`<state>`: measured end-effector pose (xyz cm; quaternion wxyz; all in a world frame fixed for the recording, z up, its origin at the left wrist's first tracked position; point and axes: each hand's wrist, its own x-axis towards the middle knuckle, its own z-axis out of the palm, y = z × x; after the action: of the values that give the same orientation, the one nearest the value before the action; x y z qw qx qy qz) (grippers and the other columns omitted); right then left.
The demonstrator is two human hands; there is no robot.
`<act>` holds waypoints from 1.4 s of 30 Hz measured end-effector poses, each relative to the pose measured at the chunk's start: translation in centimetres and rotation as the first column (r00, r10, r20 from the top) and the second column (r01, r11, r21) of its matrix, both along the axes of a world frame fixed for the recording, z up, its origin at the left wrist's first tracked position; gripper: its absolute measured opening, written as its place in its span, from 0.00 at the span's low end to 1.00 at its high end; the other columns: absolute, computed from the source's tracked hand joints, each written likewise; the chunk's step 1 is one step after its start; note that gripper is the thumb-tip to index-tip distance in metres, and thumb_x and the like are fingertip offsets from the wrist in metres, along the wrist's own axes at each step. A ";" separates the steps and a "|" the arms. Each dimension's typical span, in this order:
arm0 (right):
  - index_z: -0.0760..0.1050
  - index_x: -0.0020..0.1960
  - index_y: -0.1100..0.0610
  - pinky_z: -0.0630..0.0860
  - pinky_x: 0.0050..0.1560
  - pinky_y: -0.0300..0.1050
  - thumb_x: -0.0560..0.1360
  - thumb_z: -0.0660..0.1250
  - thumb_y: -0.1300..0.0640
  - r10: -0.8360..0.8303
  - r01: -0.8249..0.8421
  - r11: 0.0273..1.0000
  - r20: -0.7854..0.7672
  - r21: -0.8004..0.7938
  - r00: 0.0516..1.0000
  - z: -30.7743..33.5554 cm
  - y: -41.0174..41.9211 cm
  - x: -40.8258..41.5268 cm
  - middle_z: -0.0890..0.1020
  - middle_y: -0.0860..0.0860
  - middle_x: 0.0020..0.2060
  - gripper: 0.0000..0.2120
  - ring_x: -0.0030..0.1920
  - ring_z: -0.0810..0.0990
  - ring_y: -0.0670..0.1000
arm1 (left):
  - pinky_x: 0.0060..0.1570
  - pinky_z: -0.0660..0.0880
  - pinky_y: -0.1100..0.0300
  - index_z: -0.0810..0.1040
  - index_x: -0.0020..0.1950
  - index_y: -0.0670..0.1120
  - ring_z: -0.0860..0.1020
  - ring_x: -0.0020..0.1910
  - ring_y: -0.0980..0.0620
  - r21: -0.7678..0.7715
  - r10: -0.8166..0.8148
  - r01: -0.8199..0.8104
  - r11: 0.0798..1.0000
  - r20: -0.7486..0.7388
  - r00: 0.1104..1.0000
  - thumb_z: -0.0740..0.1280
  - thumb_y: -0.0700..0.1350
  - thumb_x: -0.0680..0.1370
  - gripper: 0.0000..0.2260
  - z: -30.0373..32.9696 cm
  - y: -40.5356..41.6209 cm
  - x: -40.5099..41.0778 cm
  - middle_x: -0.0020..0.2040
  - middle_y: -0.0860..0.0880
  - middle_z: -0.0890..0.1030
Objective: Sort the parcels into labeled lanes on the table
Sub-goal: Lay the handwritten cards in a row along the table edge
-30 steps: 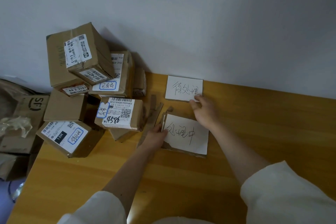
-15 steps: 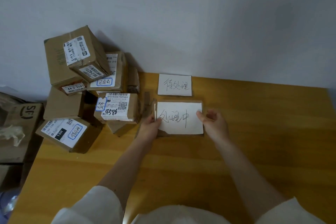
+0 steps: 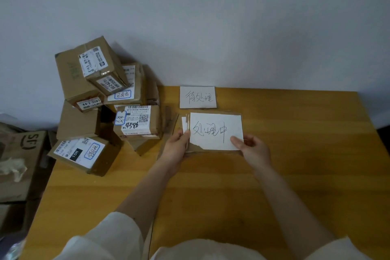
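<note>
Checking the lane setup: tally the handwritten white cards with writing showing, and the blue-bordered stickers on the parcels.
Handwritten white paper cards: 2
Blue-bordered white stickers: 3
Total: 5

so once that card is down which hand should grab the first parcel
Left, probably. The left hand is beside the parcel pile at the table's left end. The right hand holds the card on its far side, away from the boxes.
</note>
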<state>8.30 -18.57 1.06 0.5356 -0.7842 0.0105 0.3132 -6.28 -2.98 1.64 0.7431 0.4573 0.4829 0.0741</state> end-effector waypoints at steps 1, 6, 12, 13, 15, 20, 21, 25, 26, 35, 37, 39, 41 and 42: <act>0.78 0.49 0.53 0.79 0.47 0.43 0.71 0.76 0.55 0.004 -0.004 1.000 -0.004 0.006 1.000 0.0 -0.3 0.1 0.84 0.48 0.45 0.10 0.44 0.81 0.47 | 0.57 0.78 0.45 0.77 0.59 0.50 0.82 0.53 0.47 0.005 0.000 0.000 1.000 -0.005 1.000 0.60 0.50 0.81 0.10 0.1 -0.3 0.1 0.54 0.49 0.84; 0.78 0.49 0.55 0.75 0.36 0.35 0.72 0.75 0.57 0.005 -0.004 0.999 -0.022 0.044 1.000 0.4 -2.0 1.4 0.82 0.48 0.43 0.08 0.40 0.79 0.44 | 0.60 0.76 0.44 0.74 0.64 0.48 0.82 0.53 0.44 0.006 0.031 -0.031 0.999 -0.027 0.999 0.62 0.50 0.81 0.13 -0.2 -2.1 1.2 0.52 0.47 0.84; 0.75 0.51 0.55 0.80 0.41 0.41 0.73 0.74 0.58 -0.013 0.017 0.999 -0.075 0.046 0.997 0.7 -4.8 5.5 0.81 0.48 0.46 0.10 0.45 0.81 0.49 | 0.56 0.77 0.46 0.73 0.63 0.49 0.80 0.53 0.43 0.024 0.113 -0.112 0.993 -0.060 0.992 0.61 0.48 0.81 0.11 -0.5 -5.4 4.0 0.54 0.46 0.82; 0.75 0.52 0.56 0.80 0.43 0.43 0.73 0.74 0.58 -0.020 0.023 0.999 -0.079 0.041 0.997 0.6 -5.2 6.4 0.81 0.48 0.46 0.10 0.45 0.81 0.49 | 0.57 0.77 0.45 0.72 0.64 0.49 0.80 0.55 0.42 0.029 0.124 -0.123 0.992 -0.072 0.990 0.61 0.49 0.81 0.12 -0.6 -5.9 4.6 0.55 0.46 0.81; 0.74 0.56 0.57 0.79 0.43 0.42 0.74 0.73 0.58 -0.029 0.032 0.999 -0.088 0.033 0.996 0.4 -6.1 8.1 0.80 0.50 0.48 0.13 0.45 0.80 0.48 | 0.57 0.78 0.45 0.72 0.62 0.50 0.79 0.55 0.44 0.036 0.148 -0.146 0.989 -0.090 0.985 0.60 0.48 0.82 0.10 -0.7 -6.8 5.9 0.54 0.47 0.80; 0.74 0.60 0.57 0.79 0.33 0.38 0.75 0.72 0.58 -0.066 0.074 0.996 -0.165 0.046 0.984 -0.2 -7.6 12.2 0.80 0.52 0.53 0.16 0.49 0.81 0.51 | 0.51 0.80 0.49 0.70 0.59 0.52 0.79 0.53 0.46 0.049 0.202 -0.197 0.979 -0.129 0.971 0.60 0.47 0.82 0.07 -1.0 -8.7 8.8 0.52 0.49 0.79; 0.74 0.61 0.58 0.79 0.31 0.36 0.75 0.72 0.59 -0.069 0.082 0.995 -0.188 0.062 0.980 -0.3 -7.8 12.9 0.81 0.52 0.53 0.16 0.47 0.81 0.51 | 0.48 0.81 0.52 0.70 0.60 0.52 0.79 0.53 0.46 0.055 0.206 -0.200 0.978 -0.141 0.968 0.60 0.47 0.82 0.08 -1.0 -9.0 9.3 0.54 0.48 0.78; 0.74 0.60 0.58 0.79 0.30 0.34 0.76 0.71 0.59 -0.107 0.133 0.987 -0.248 0.092 0.963 -0.4 -7.9 15.5 0.81 0.52 0.52 0.14 0.42 0.82 0.50 | 0.35 0.79 0.59 0.69 0.67 0.48 0.79 0.48 0.48 0.078 0.217 -0.206 0.975 -0.175 0.960 0.60 0.46 0.82 0.14 -1.2 -9.9 10.7 0.57 0.46 0.77; 0.73 0.59 0.57 0.80 0.31 0.35 0.76 0.70 0.59 -0.129 0.159 0.982 -0.261 0.097 0.957 -0.4 -7.7 16.1 0.81 0.52 0.51 0.12 0.41 0.82 0.49 | 0.34 0.79 0.60 0.69 0.68 0.48 0.78 0.47 0.49 0.079 0.216 -0.204 0.976 -0.184 0.959 0.59 0.46 0.82 0.14 -1.2 -10.0 11.0 0.57 0.46 0.77; 0.72 0.67 0.58 0.81 0.38 0.39 0.79 0.63 0.66 -0.196 0.209 0.977 -0.255 0.025 0.947 -2.3 -3.5 20.8 0.80 0.55 0.59 0.17 0.57 0.81 0.55 | 0.40 0.80 0.54 0.70 0.66 0.45 0.78 0.53 0.44 0.084 0.158 -0.141 0.986 -0.268 0.950 0.58 0.44 0.82 0.13 -3.0 -8.8 12.5 0.59 0.43 0.77; 0.71 0.69 0.57 0.81 0.40 0.40 0.80 0.62 0.67 -0.190 0.194 0.981 -0.257 -0.012 0.947 -3.1 -2.5 21.2 0.80 0.55 0.61 0.19 0.58 0.81 0.54 | 0.43 0.80 0.54 0.70 0.67 0.45 0.77 0.53 0.44 0.081 0.146 -0.128 0.988 -0.281 0.948 0.58 0.45 0.82 0.13 -3.4 -8.3 12.8 0.57 0.44 0.77; 0.70 0.70 0.57 0.81 0.40 0.40 0.80 0.61 0.68 -0.183 0.178 0.983 -0.249 -0.041 0.951 -4.0 -1.5 21.5 0.79 0.56 0.62 0.19 0.59 0.80 0.54 | 0.48 0.80 0.50 0.70 0.67 0.45 0.78 0.55 0.44 0.069 0.139 -0.125 0.990 -0.286 0.948 0.58 0.45 0.82 0.14 -4.0 -7.8 13.0 0.57 0.44 0.77; 0.70 0.70 0.57 0.81 0.39 0.40 0.80 0.60 0.68 -0.176 0.166 0.984 -0.243 -0.065 0.954 -4.7 -0.7 21.6 0.79 0.56 0.63 0.19 0.60 0.80 0.55 | 0.52 0.79 0.48 0.70 0.67 0.45 0.77 0.55 0.44 0.056 0.134 -0.123 0.991 -0.293 0.947 0.59 0.45 0.82 0.14 -4.6 -7.4 13.1 0.57 0.44 0.77; 0.70 0.70 0.57 0.81 0.40 0.40 0.80 0.60 0.68 -0.173 0.158 0.984 -0.240 -0.078 0.955 -5.0 -0.3 21.7 0.79 0.55 0.63 0.19 0.60 0.79 0.55 | 0.53 0.79 0.48 0.70 0.67 0.45 0.77 0.56 0.44 0.051 0.134 -0.125 0.991 -0.297 0.945 0.59 0.45 0.82 0.14 -4.8 -7.1 13.1 0.57 0.44 0.77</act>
<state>29.99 -18.87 -3.89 0.5317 -0.7509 0.1513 0.3613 6.83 -10.10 -3.19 0.6475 0.4421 0.6178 0.0601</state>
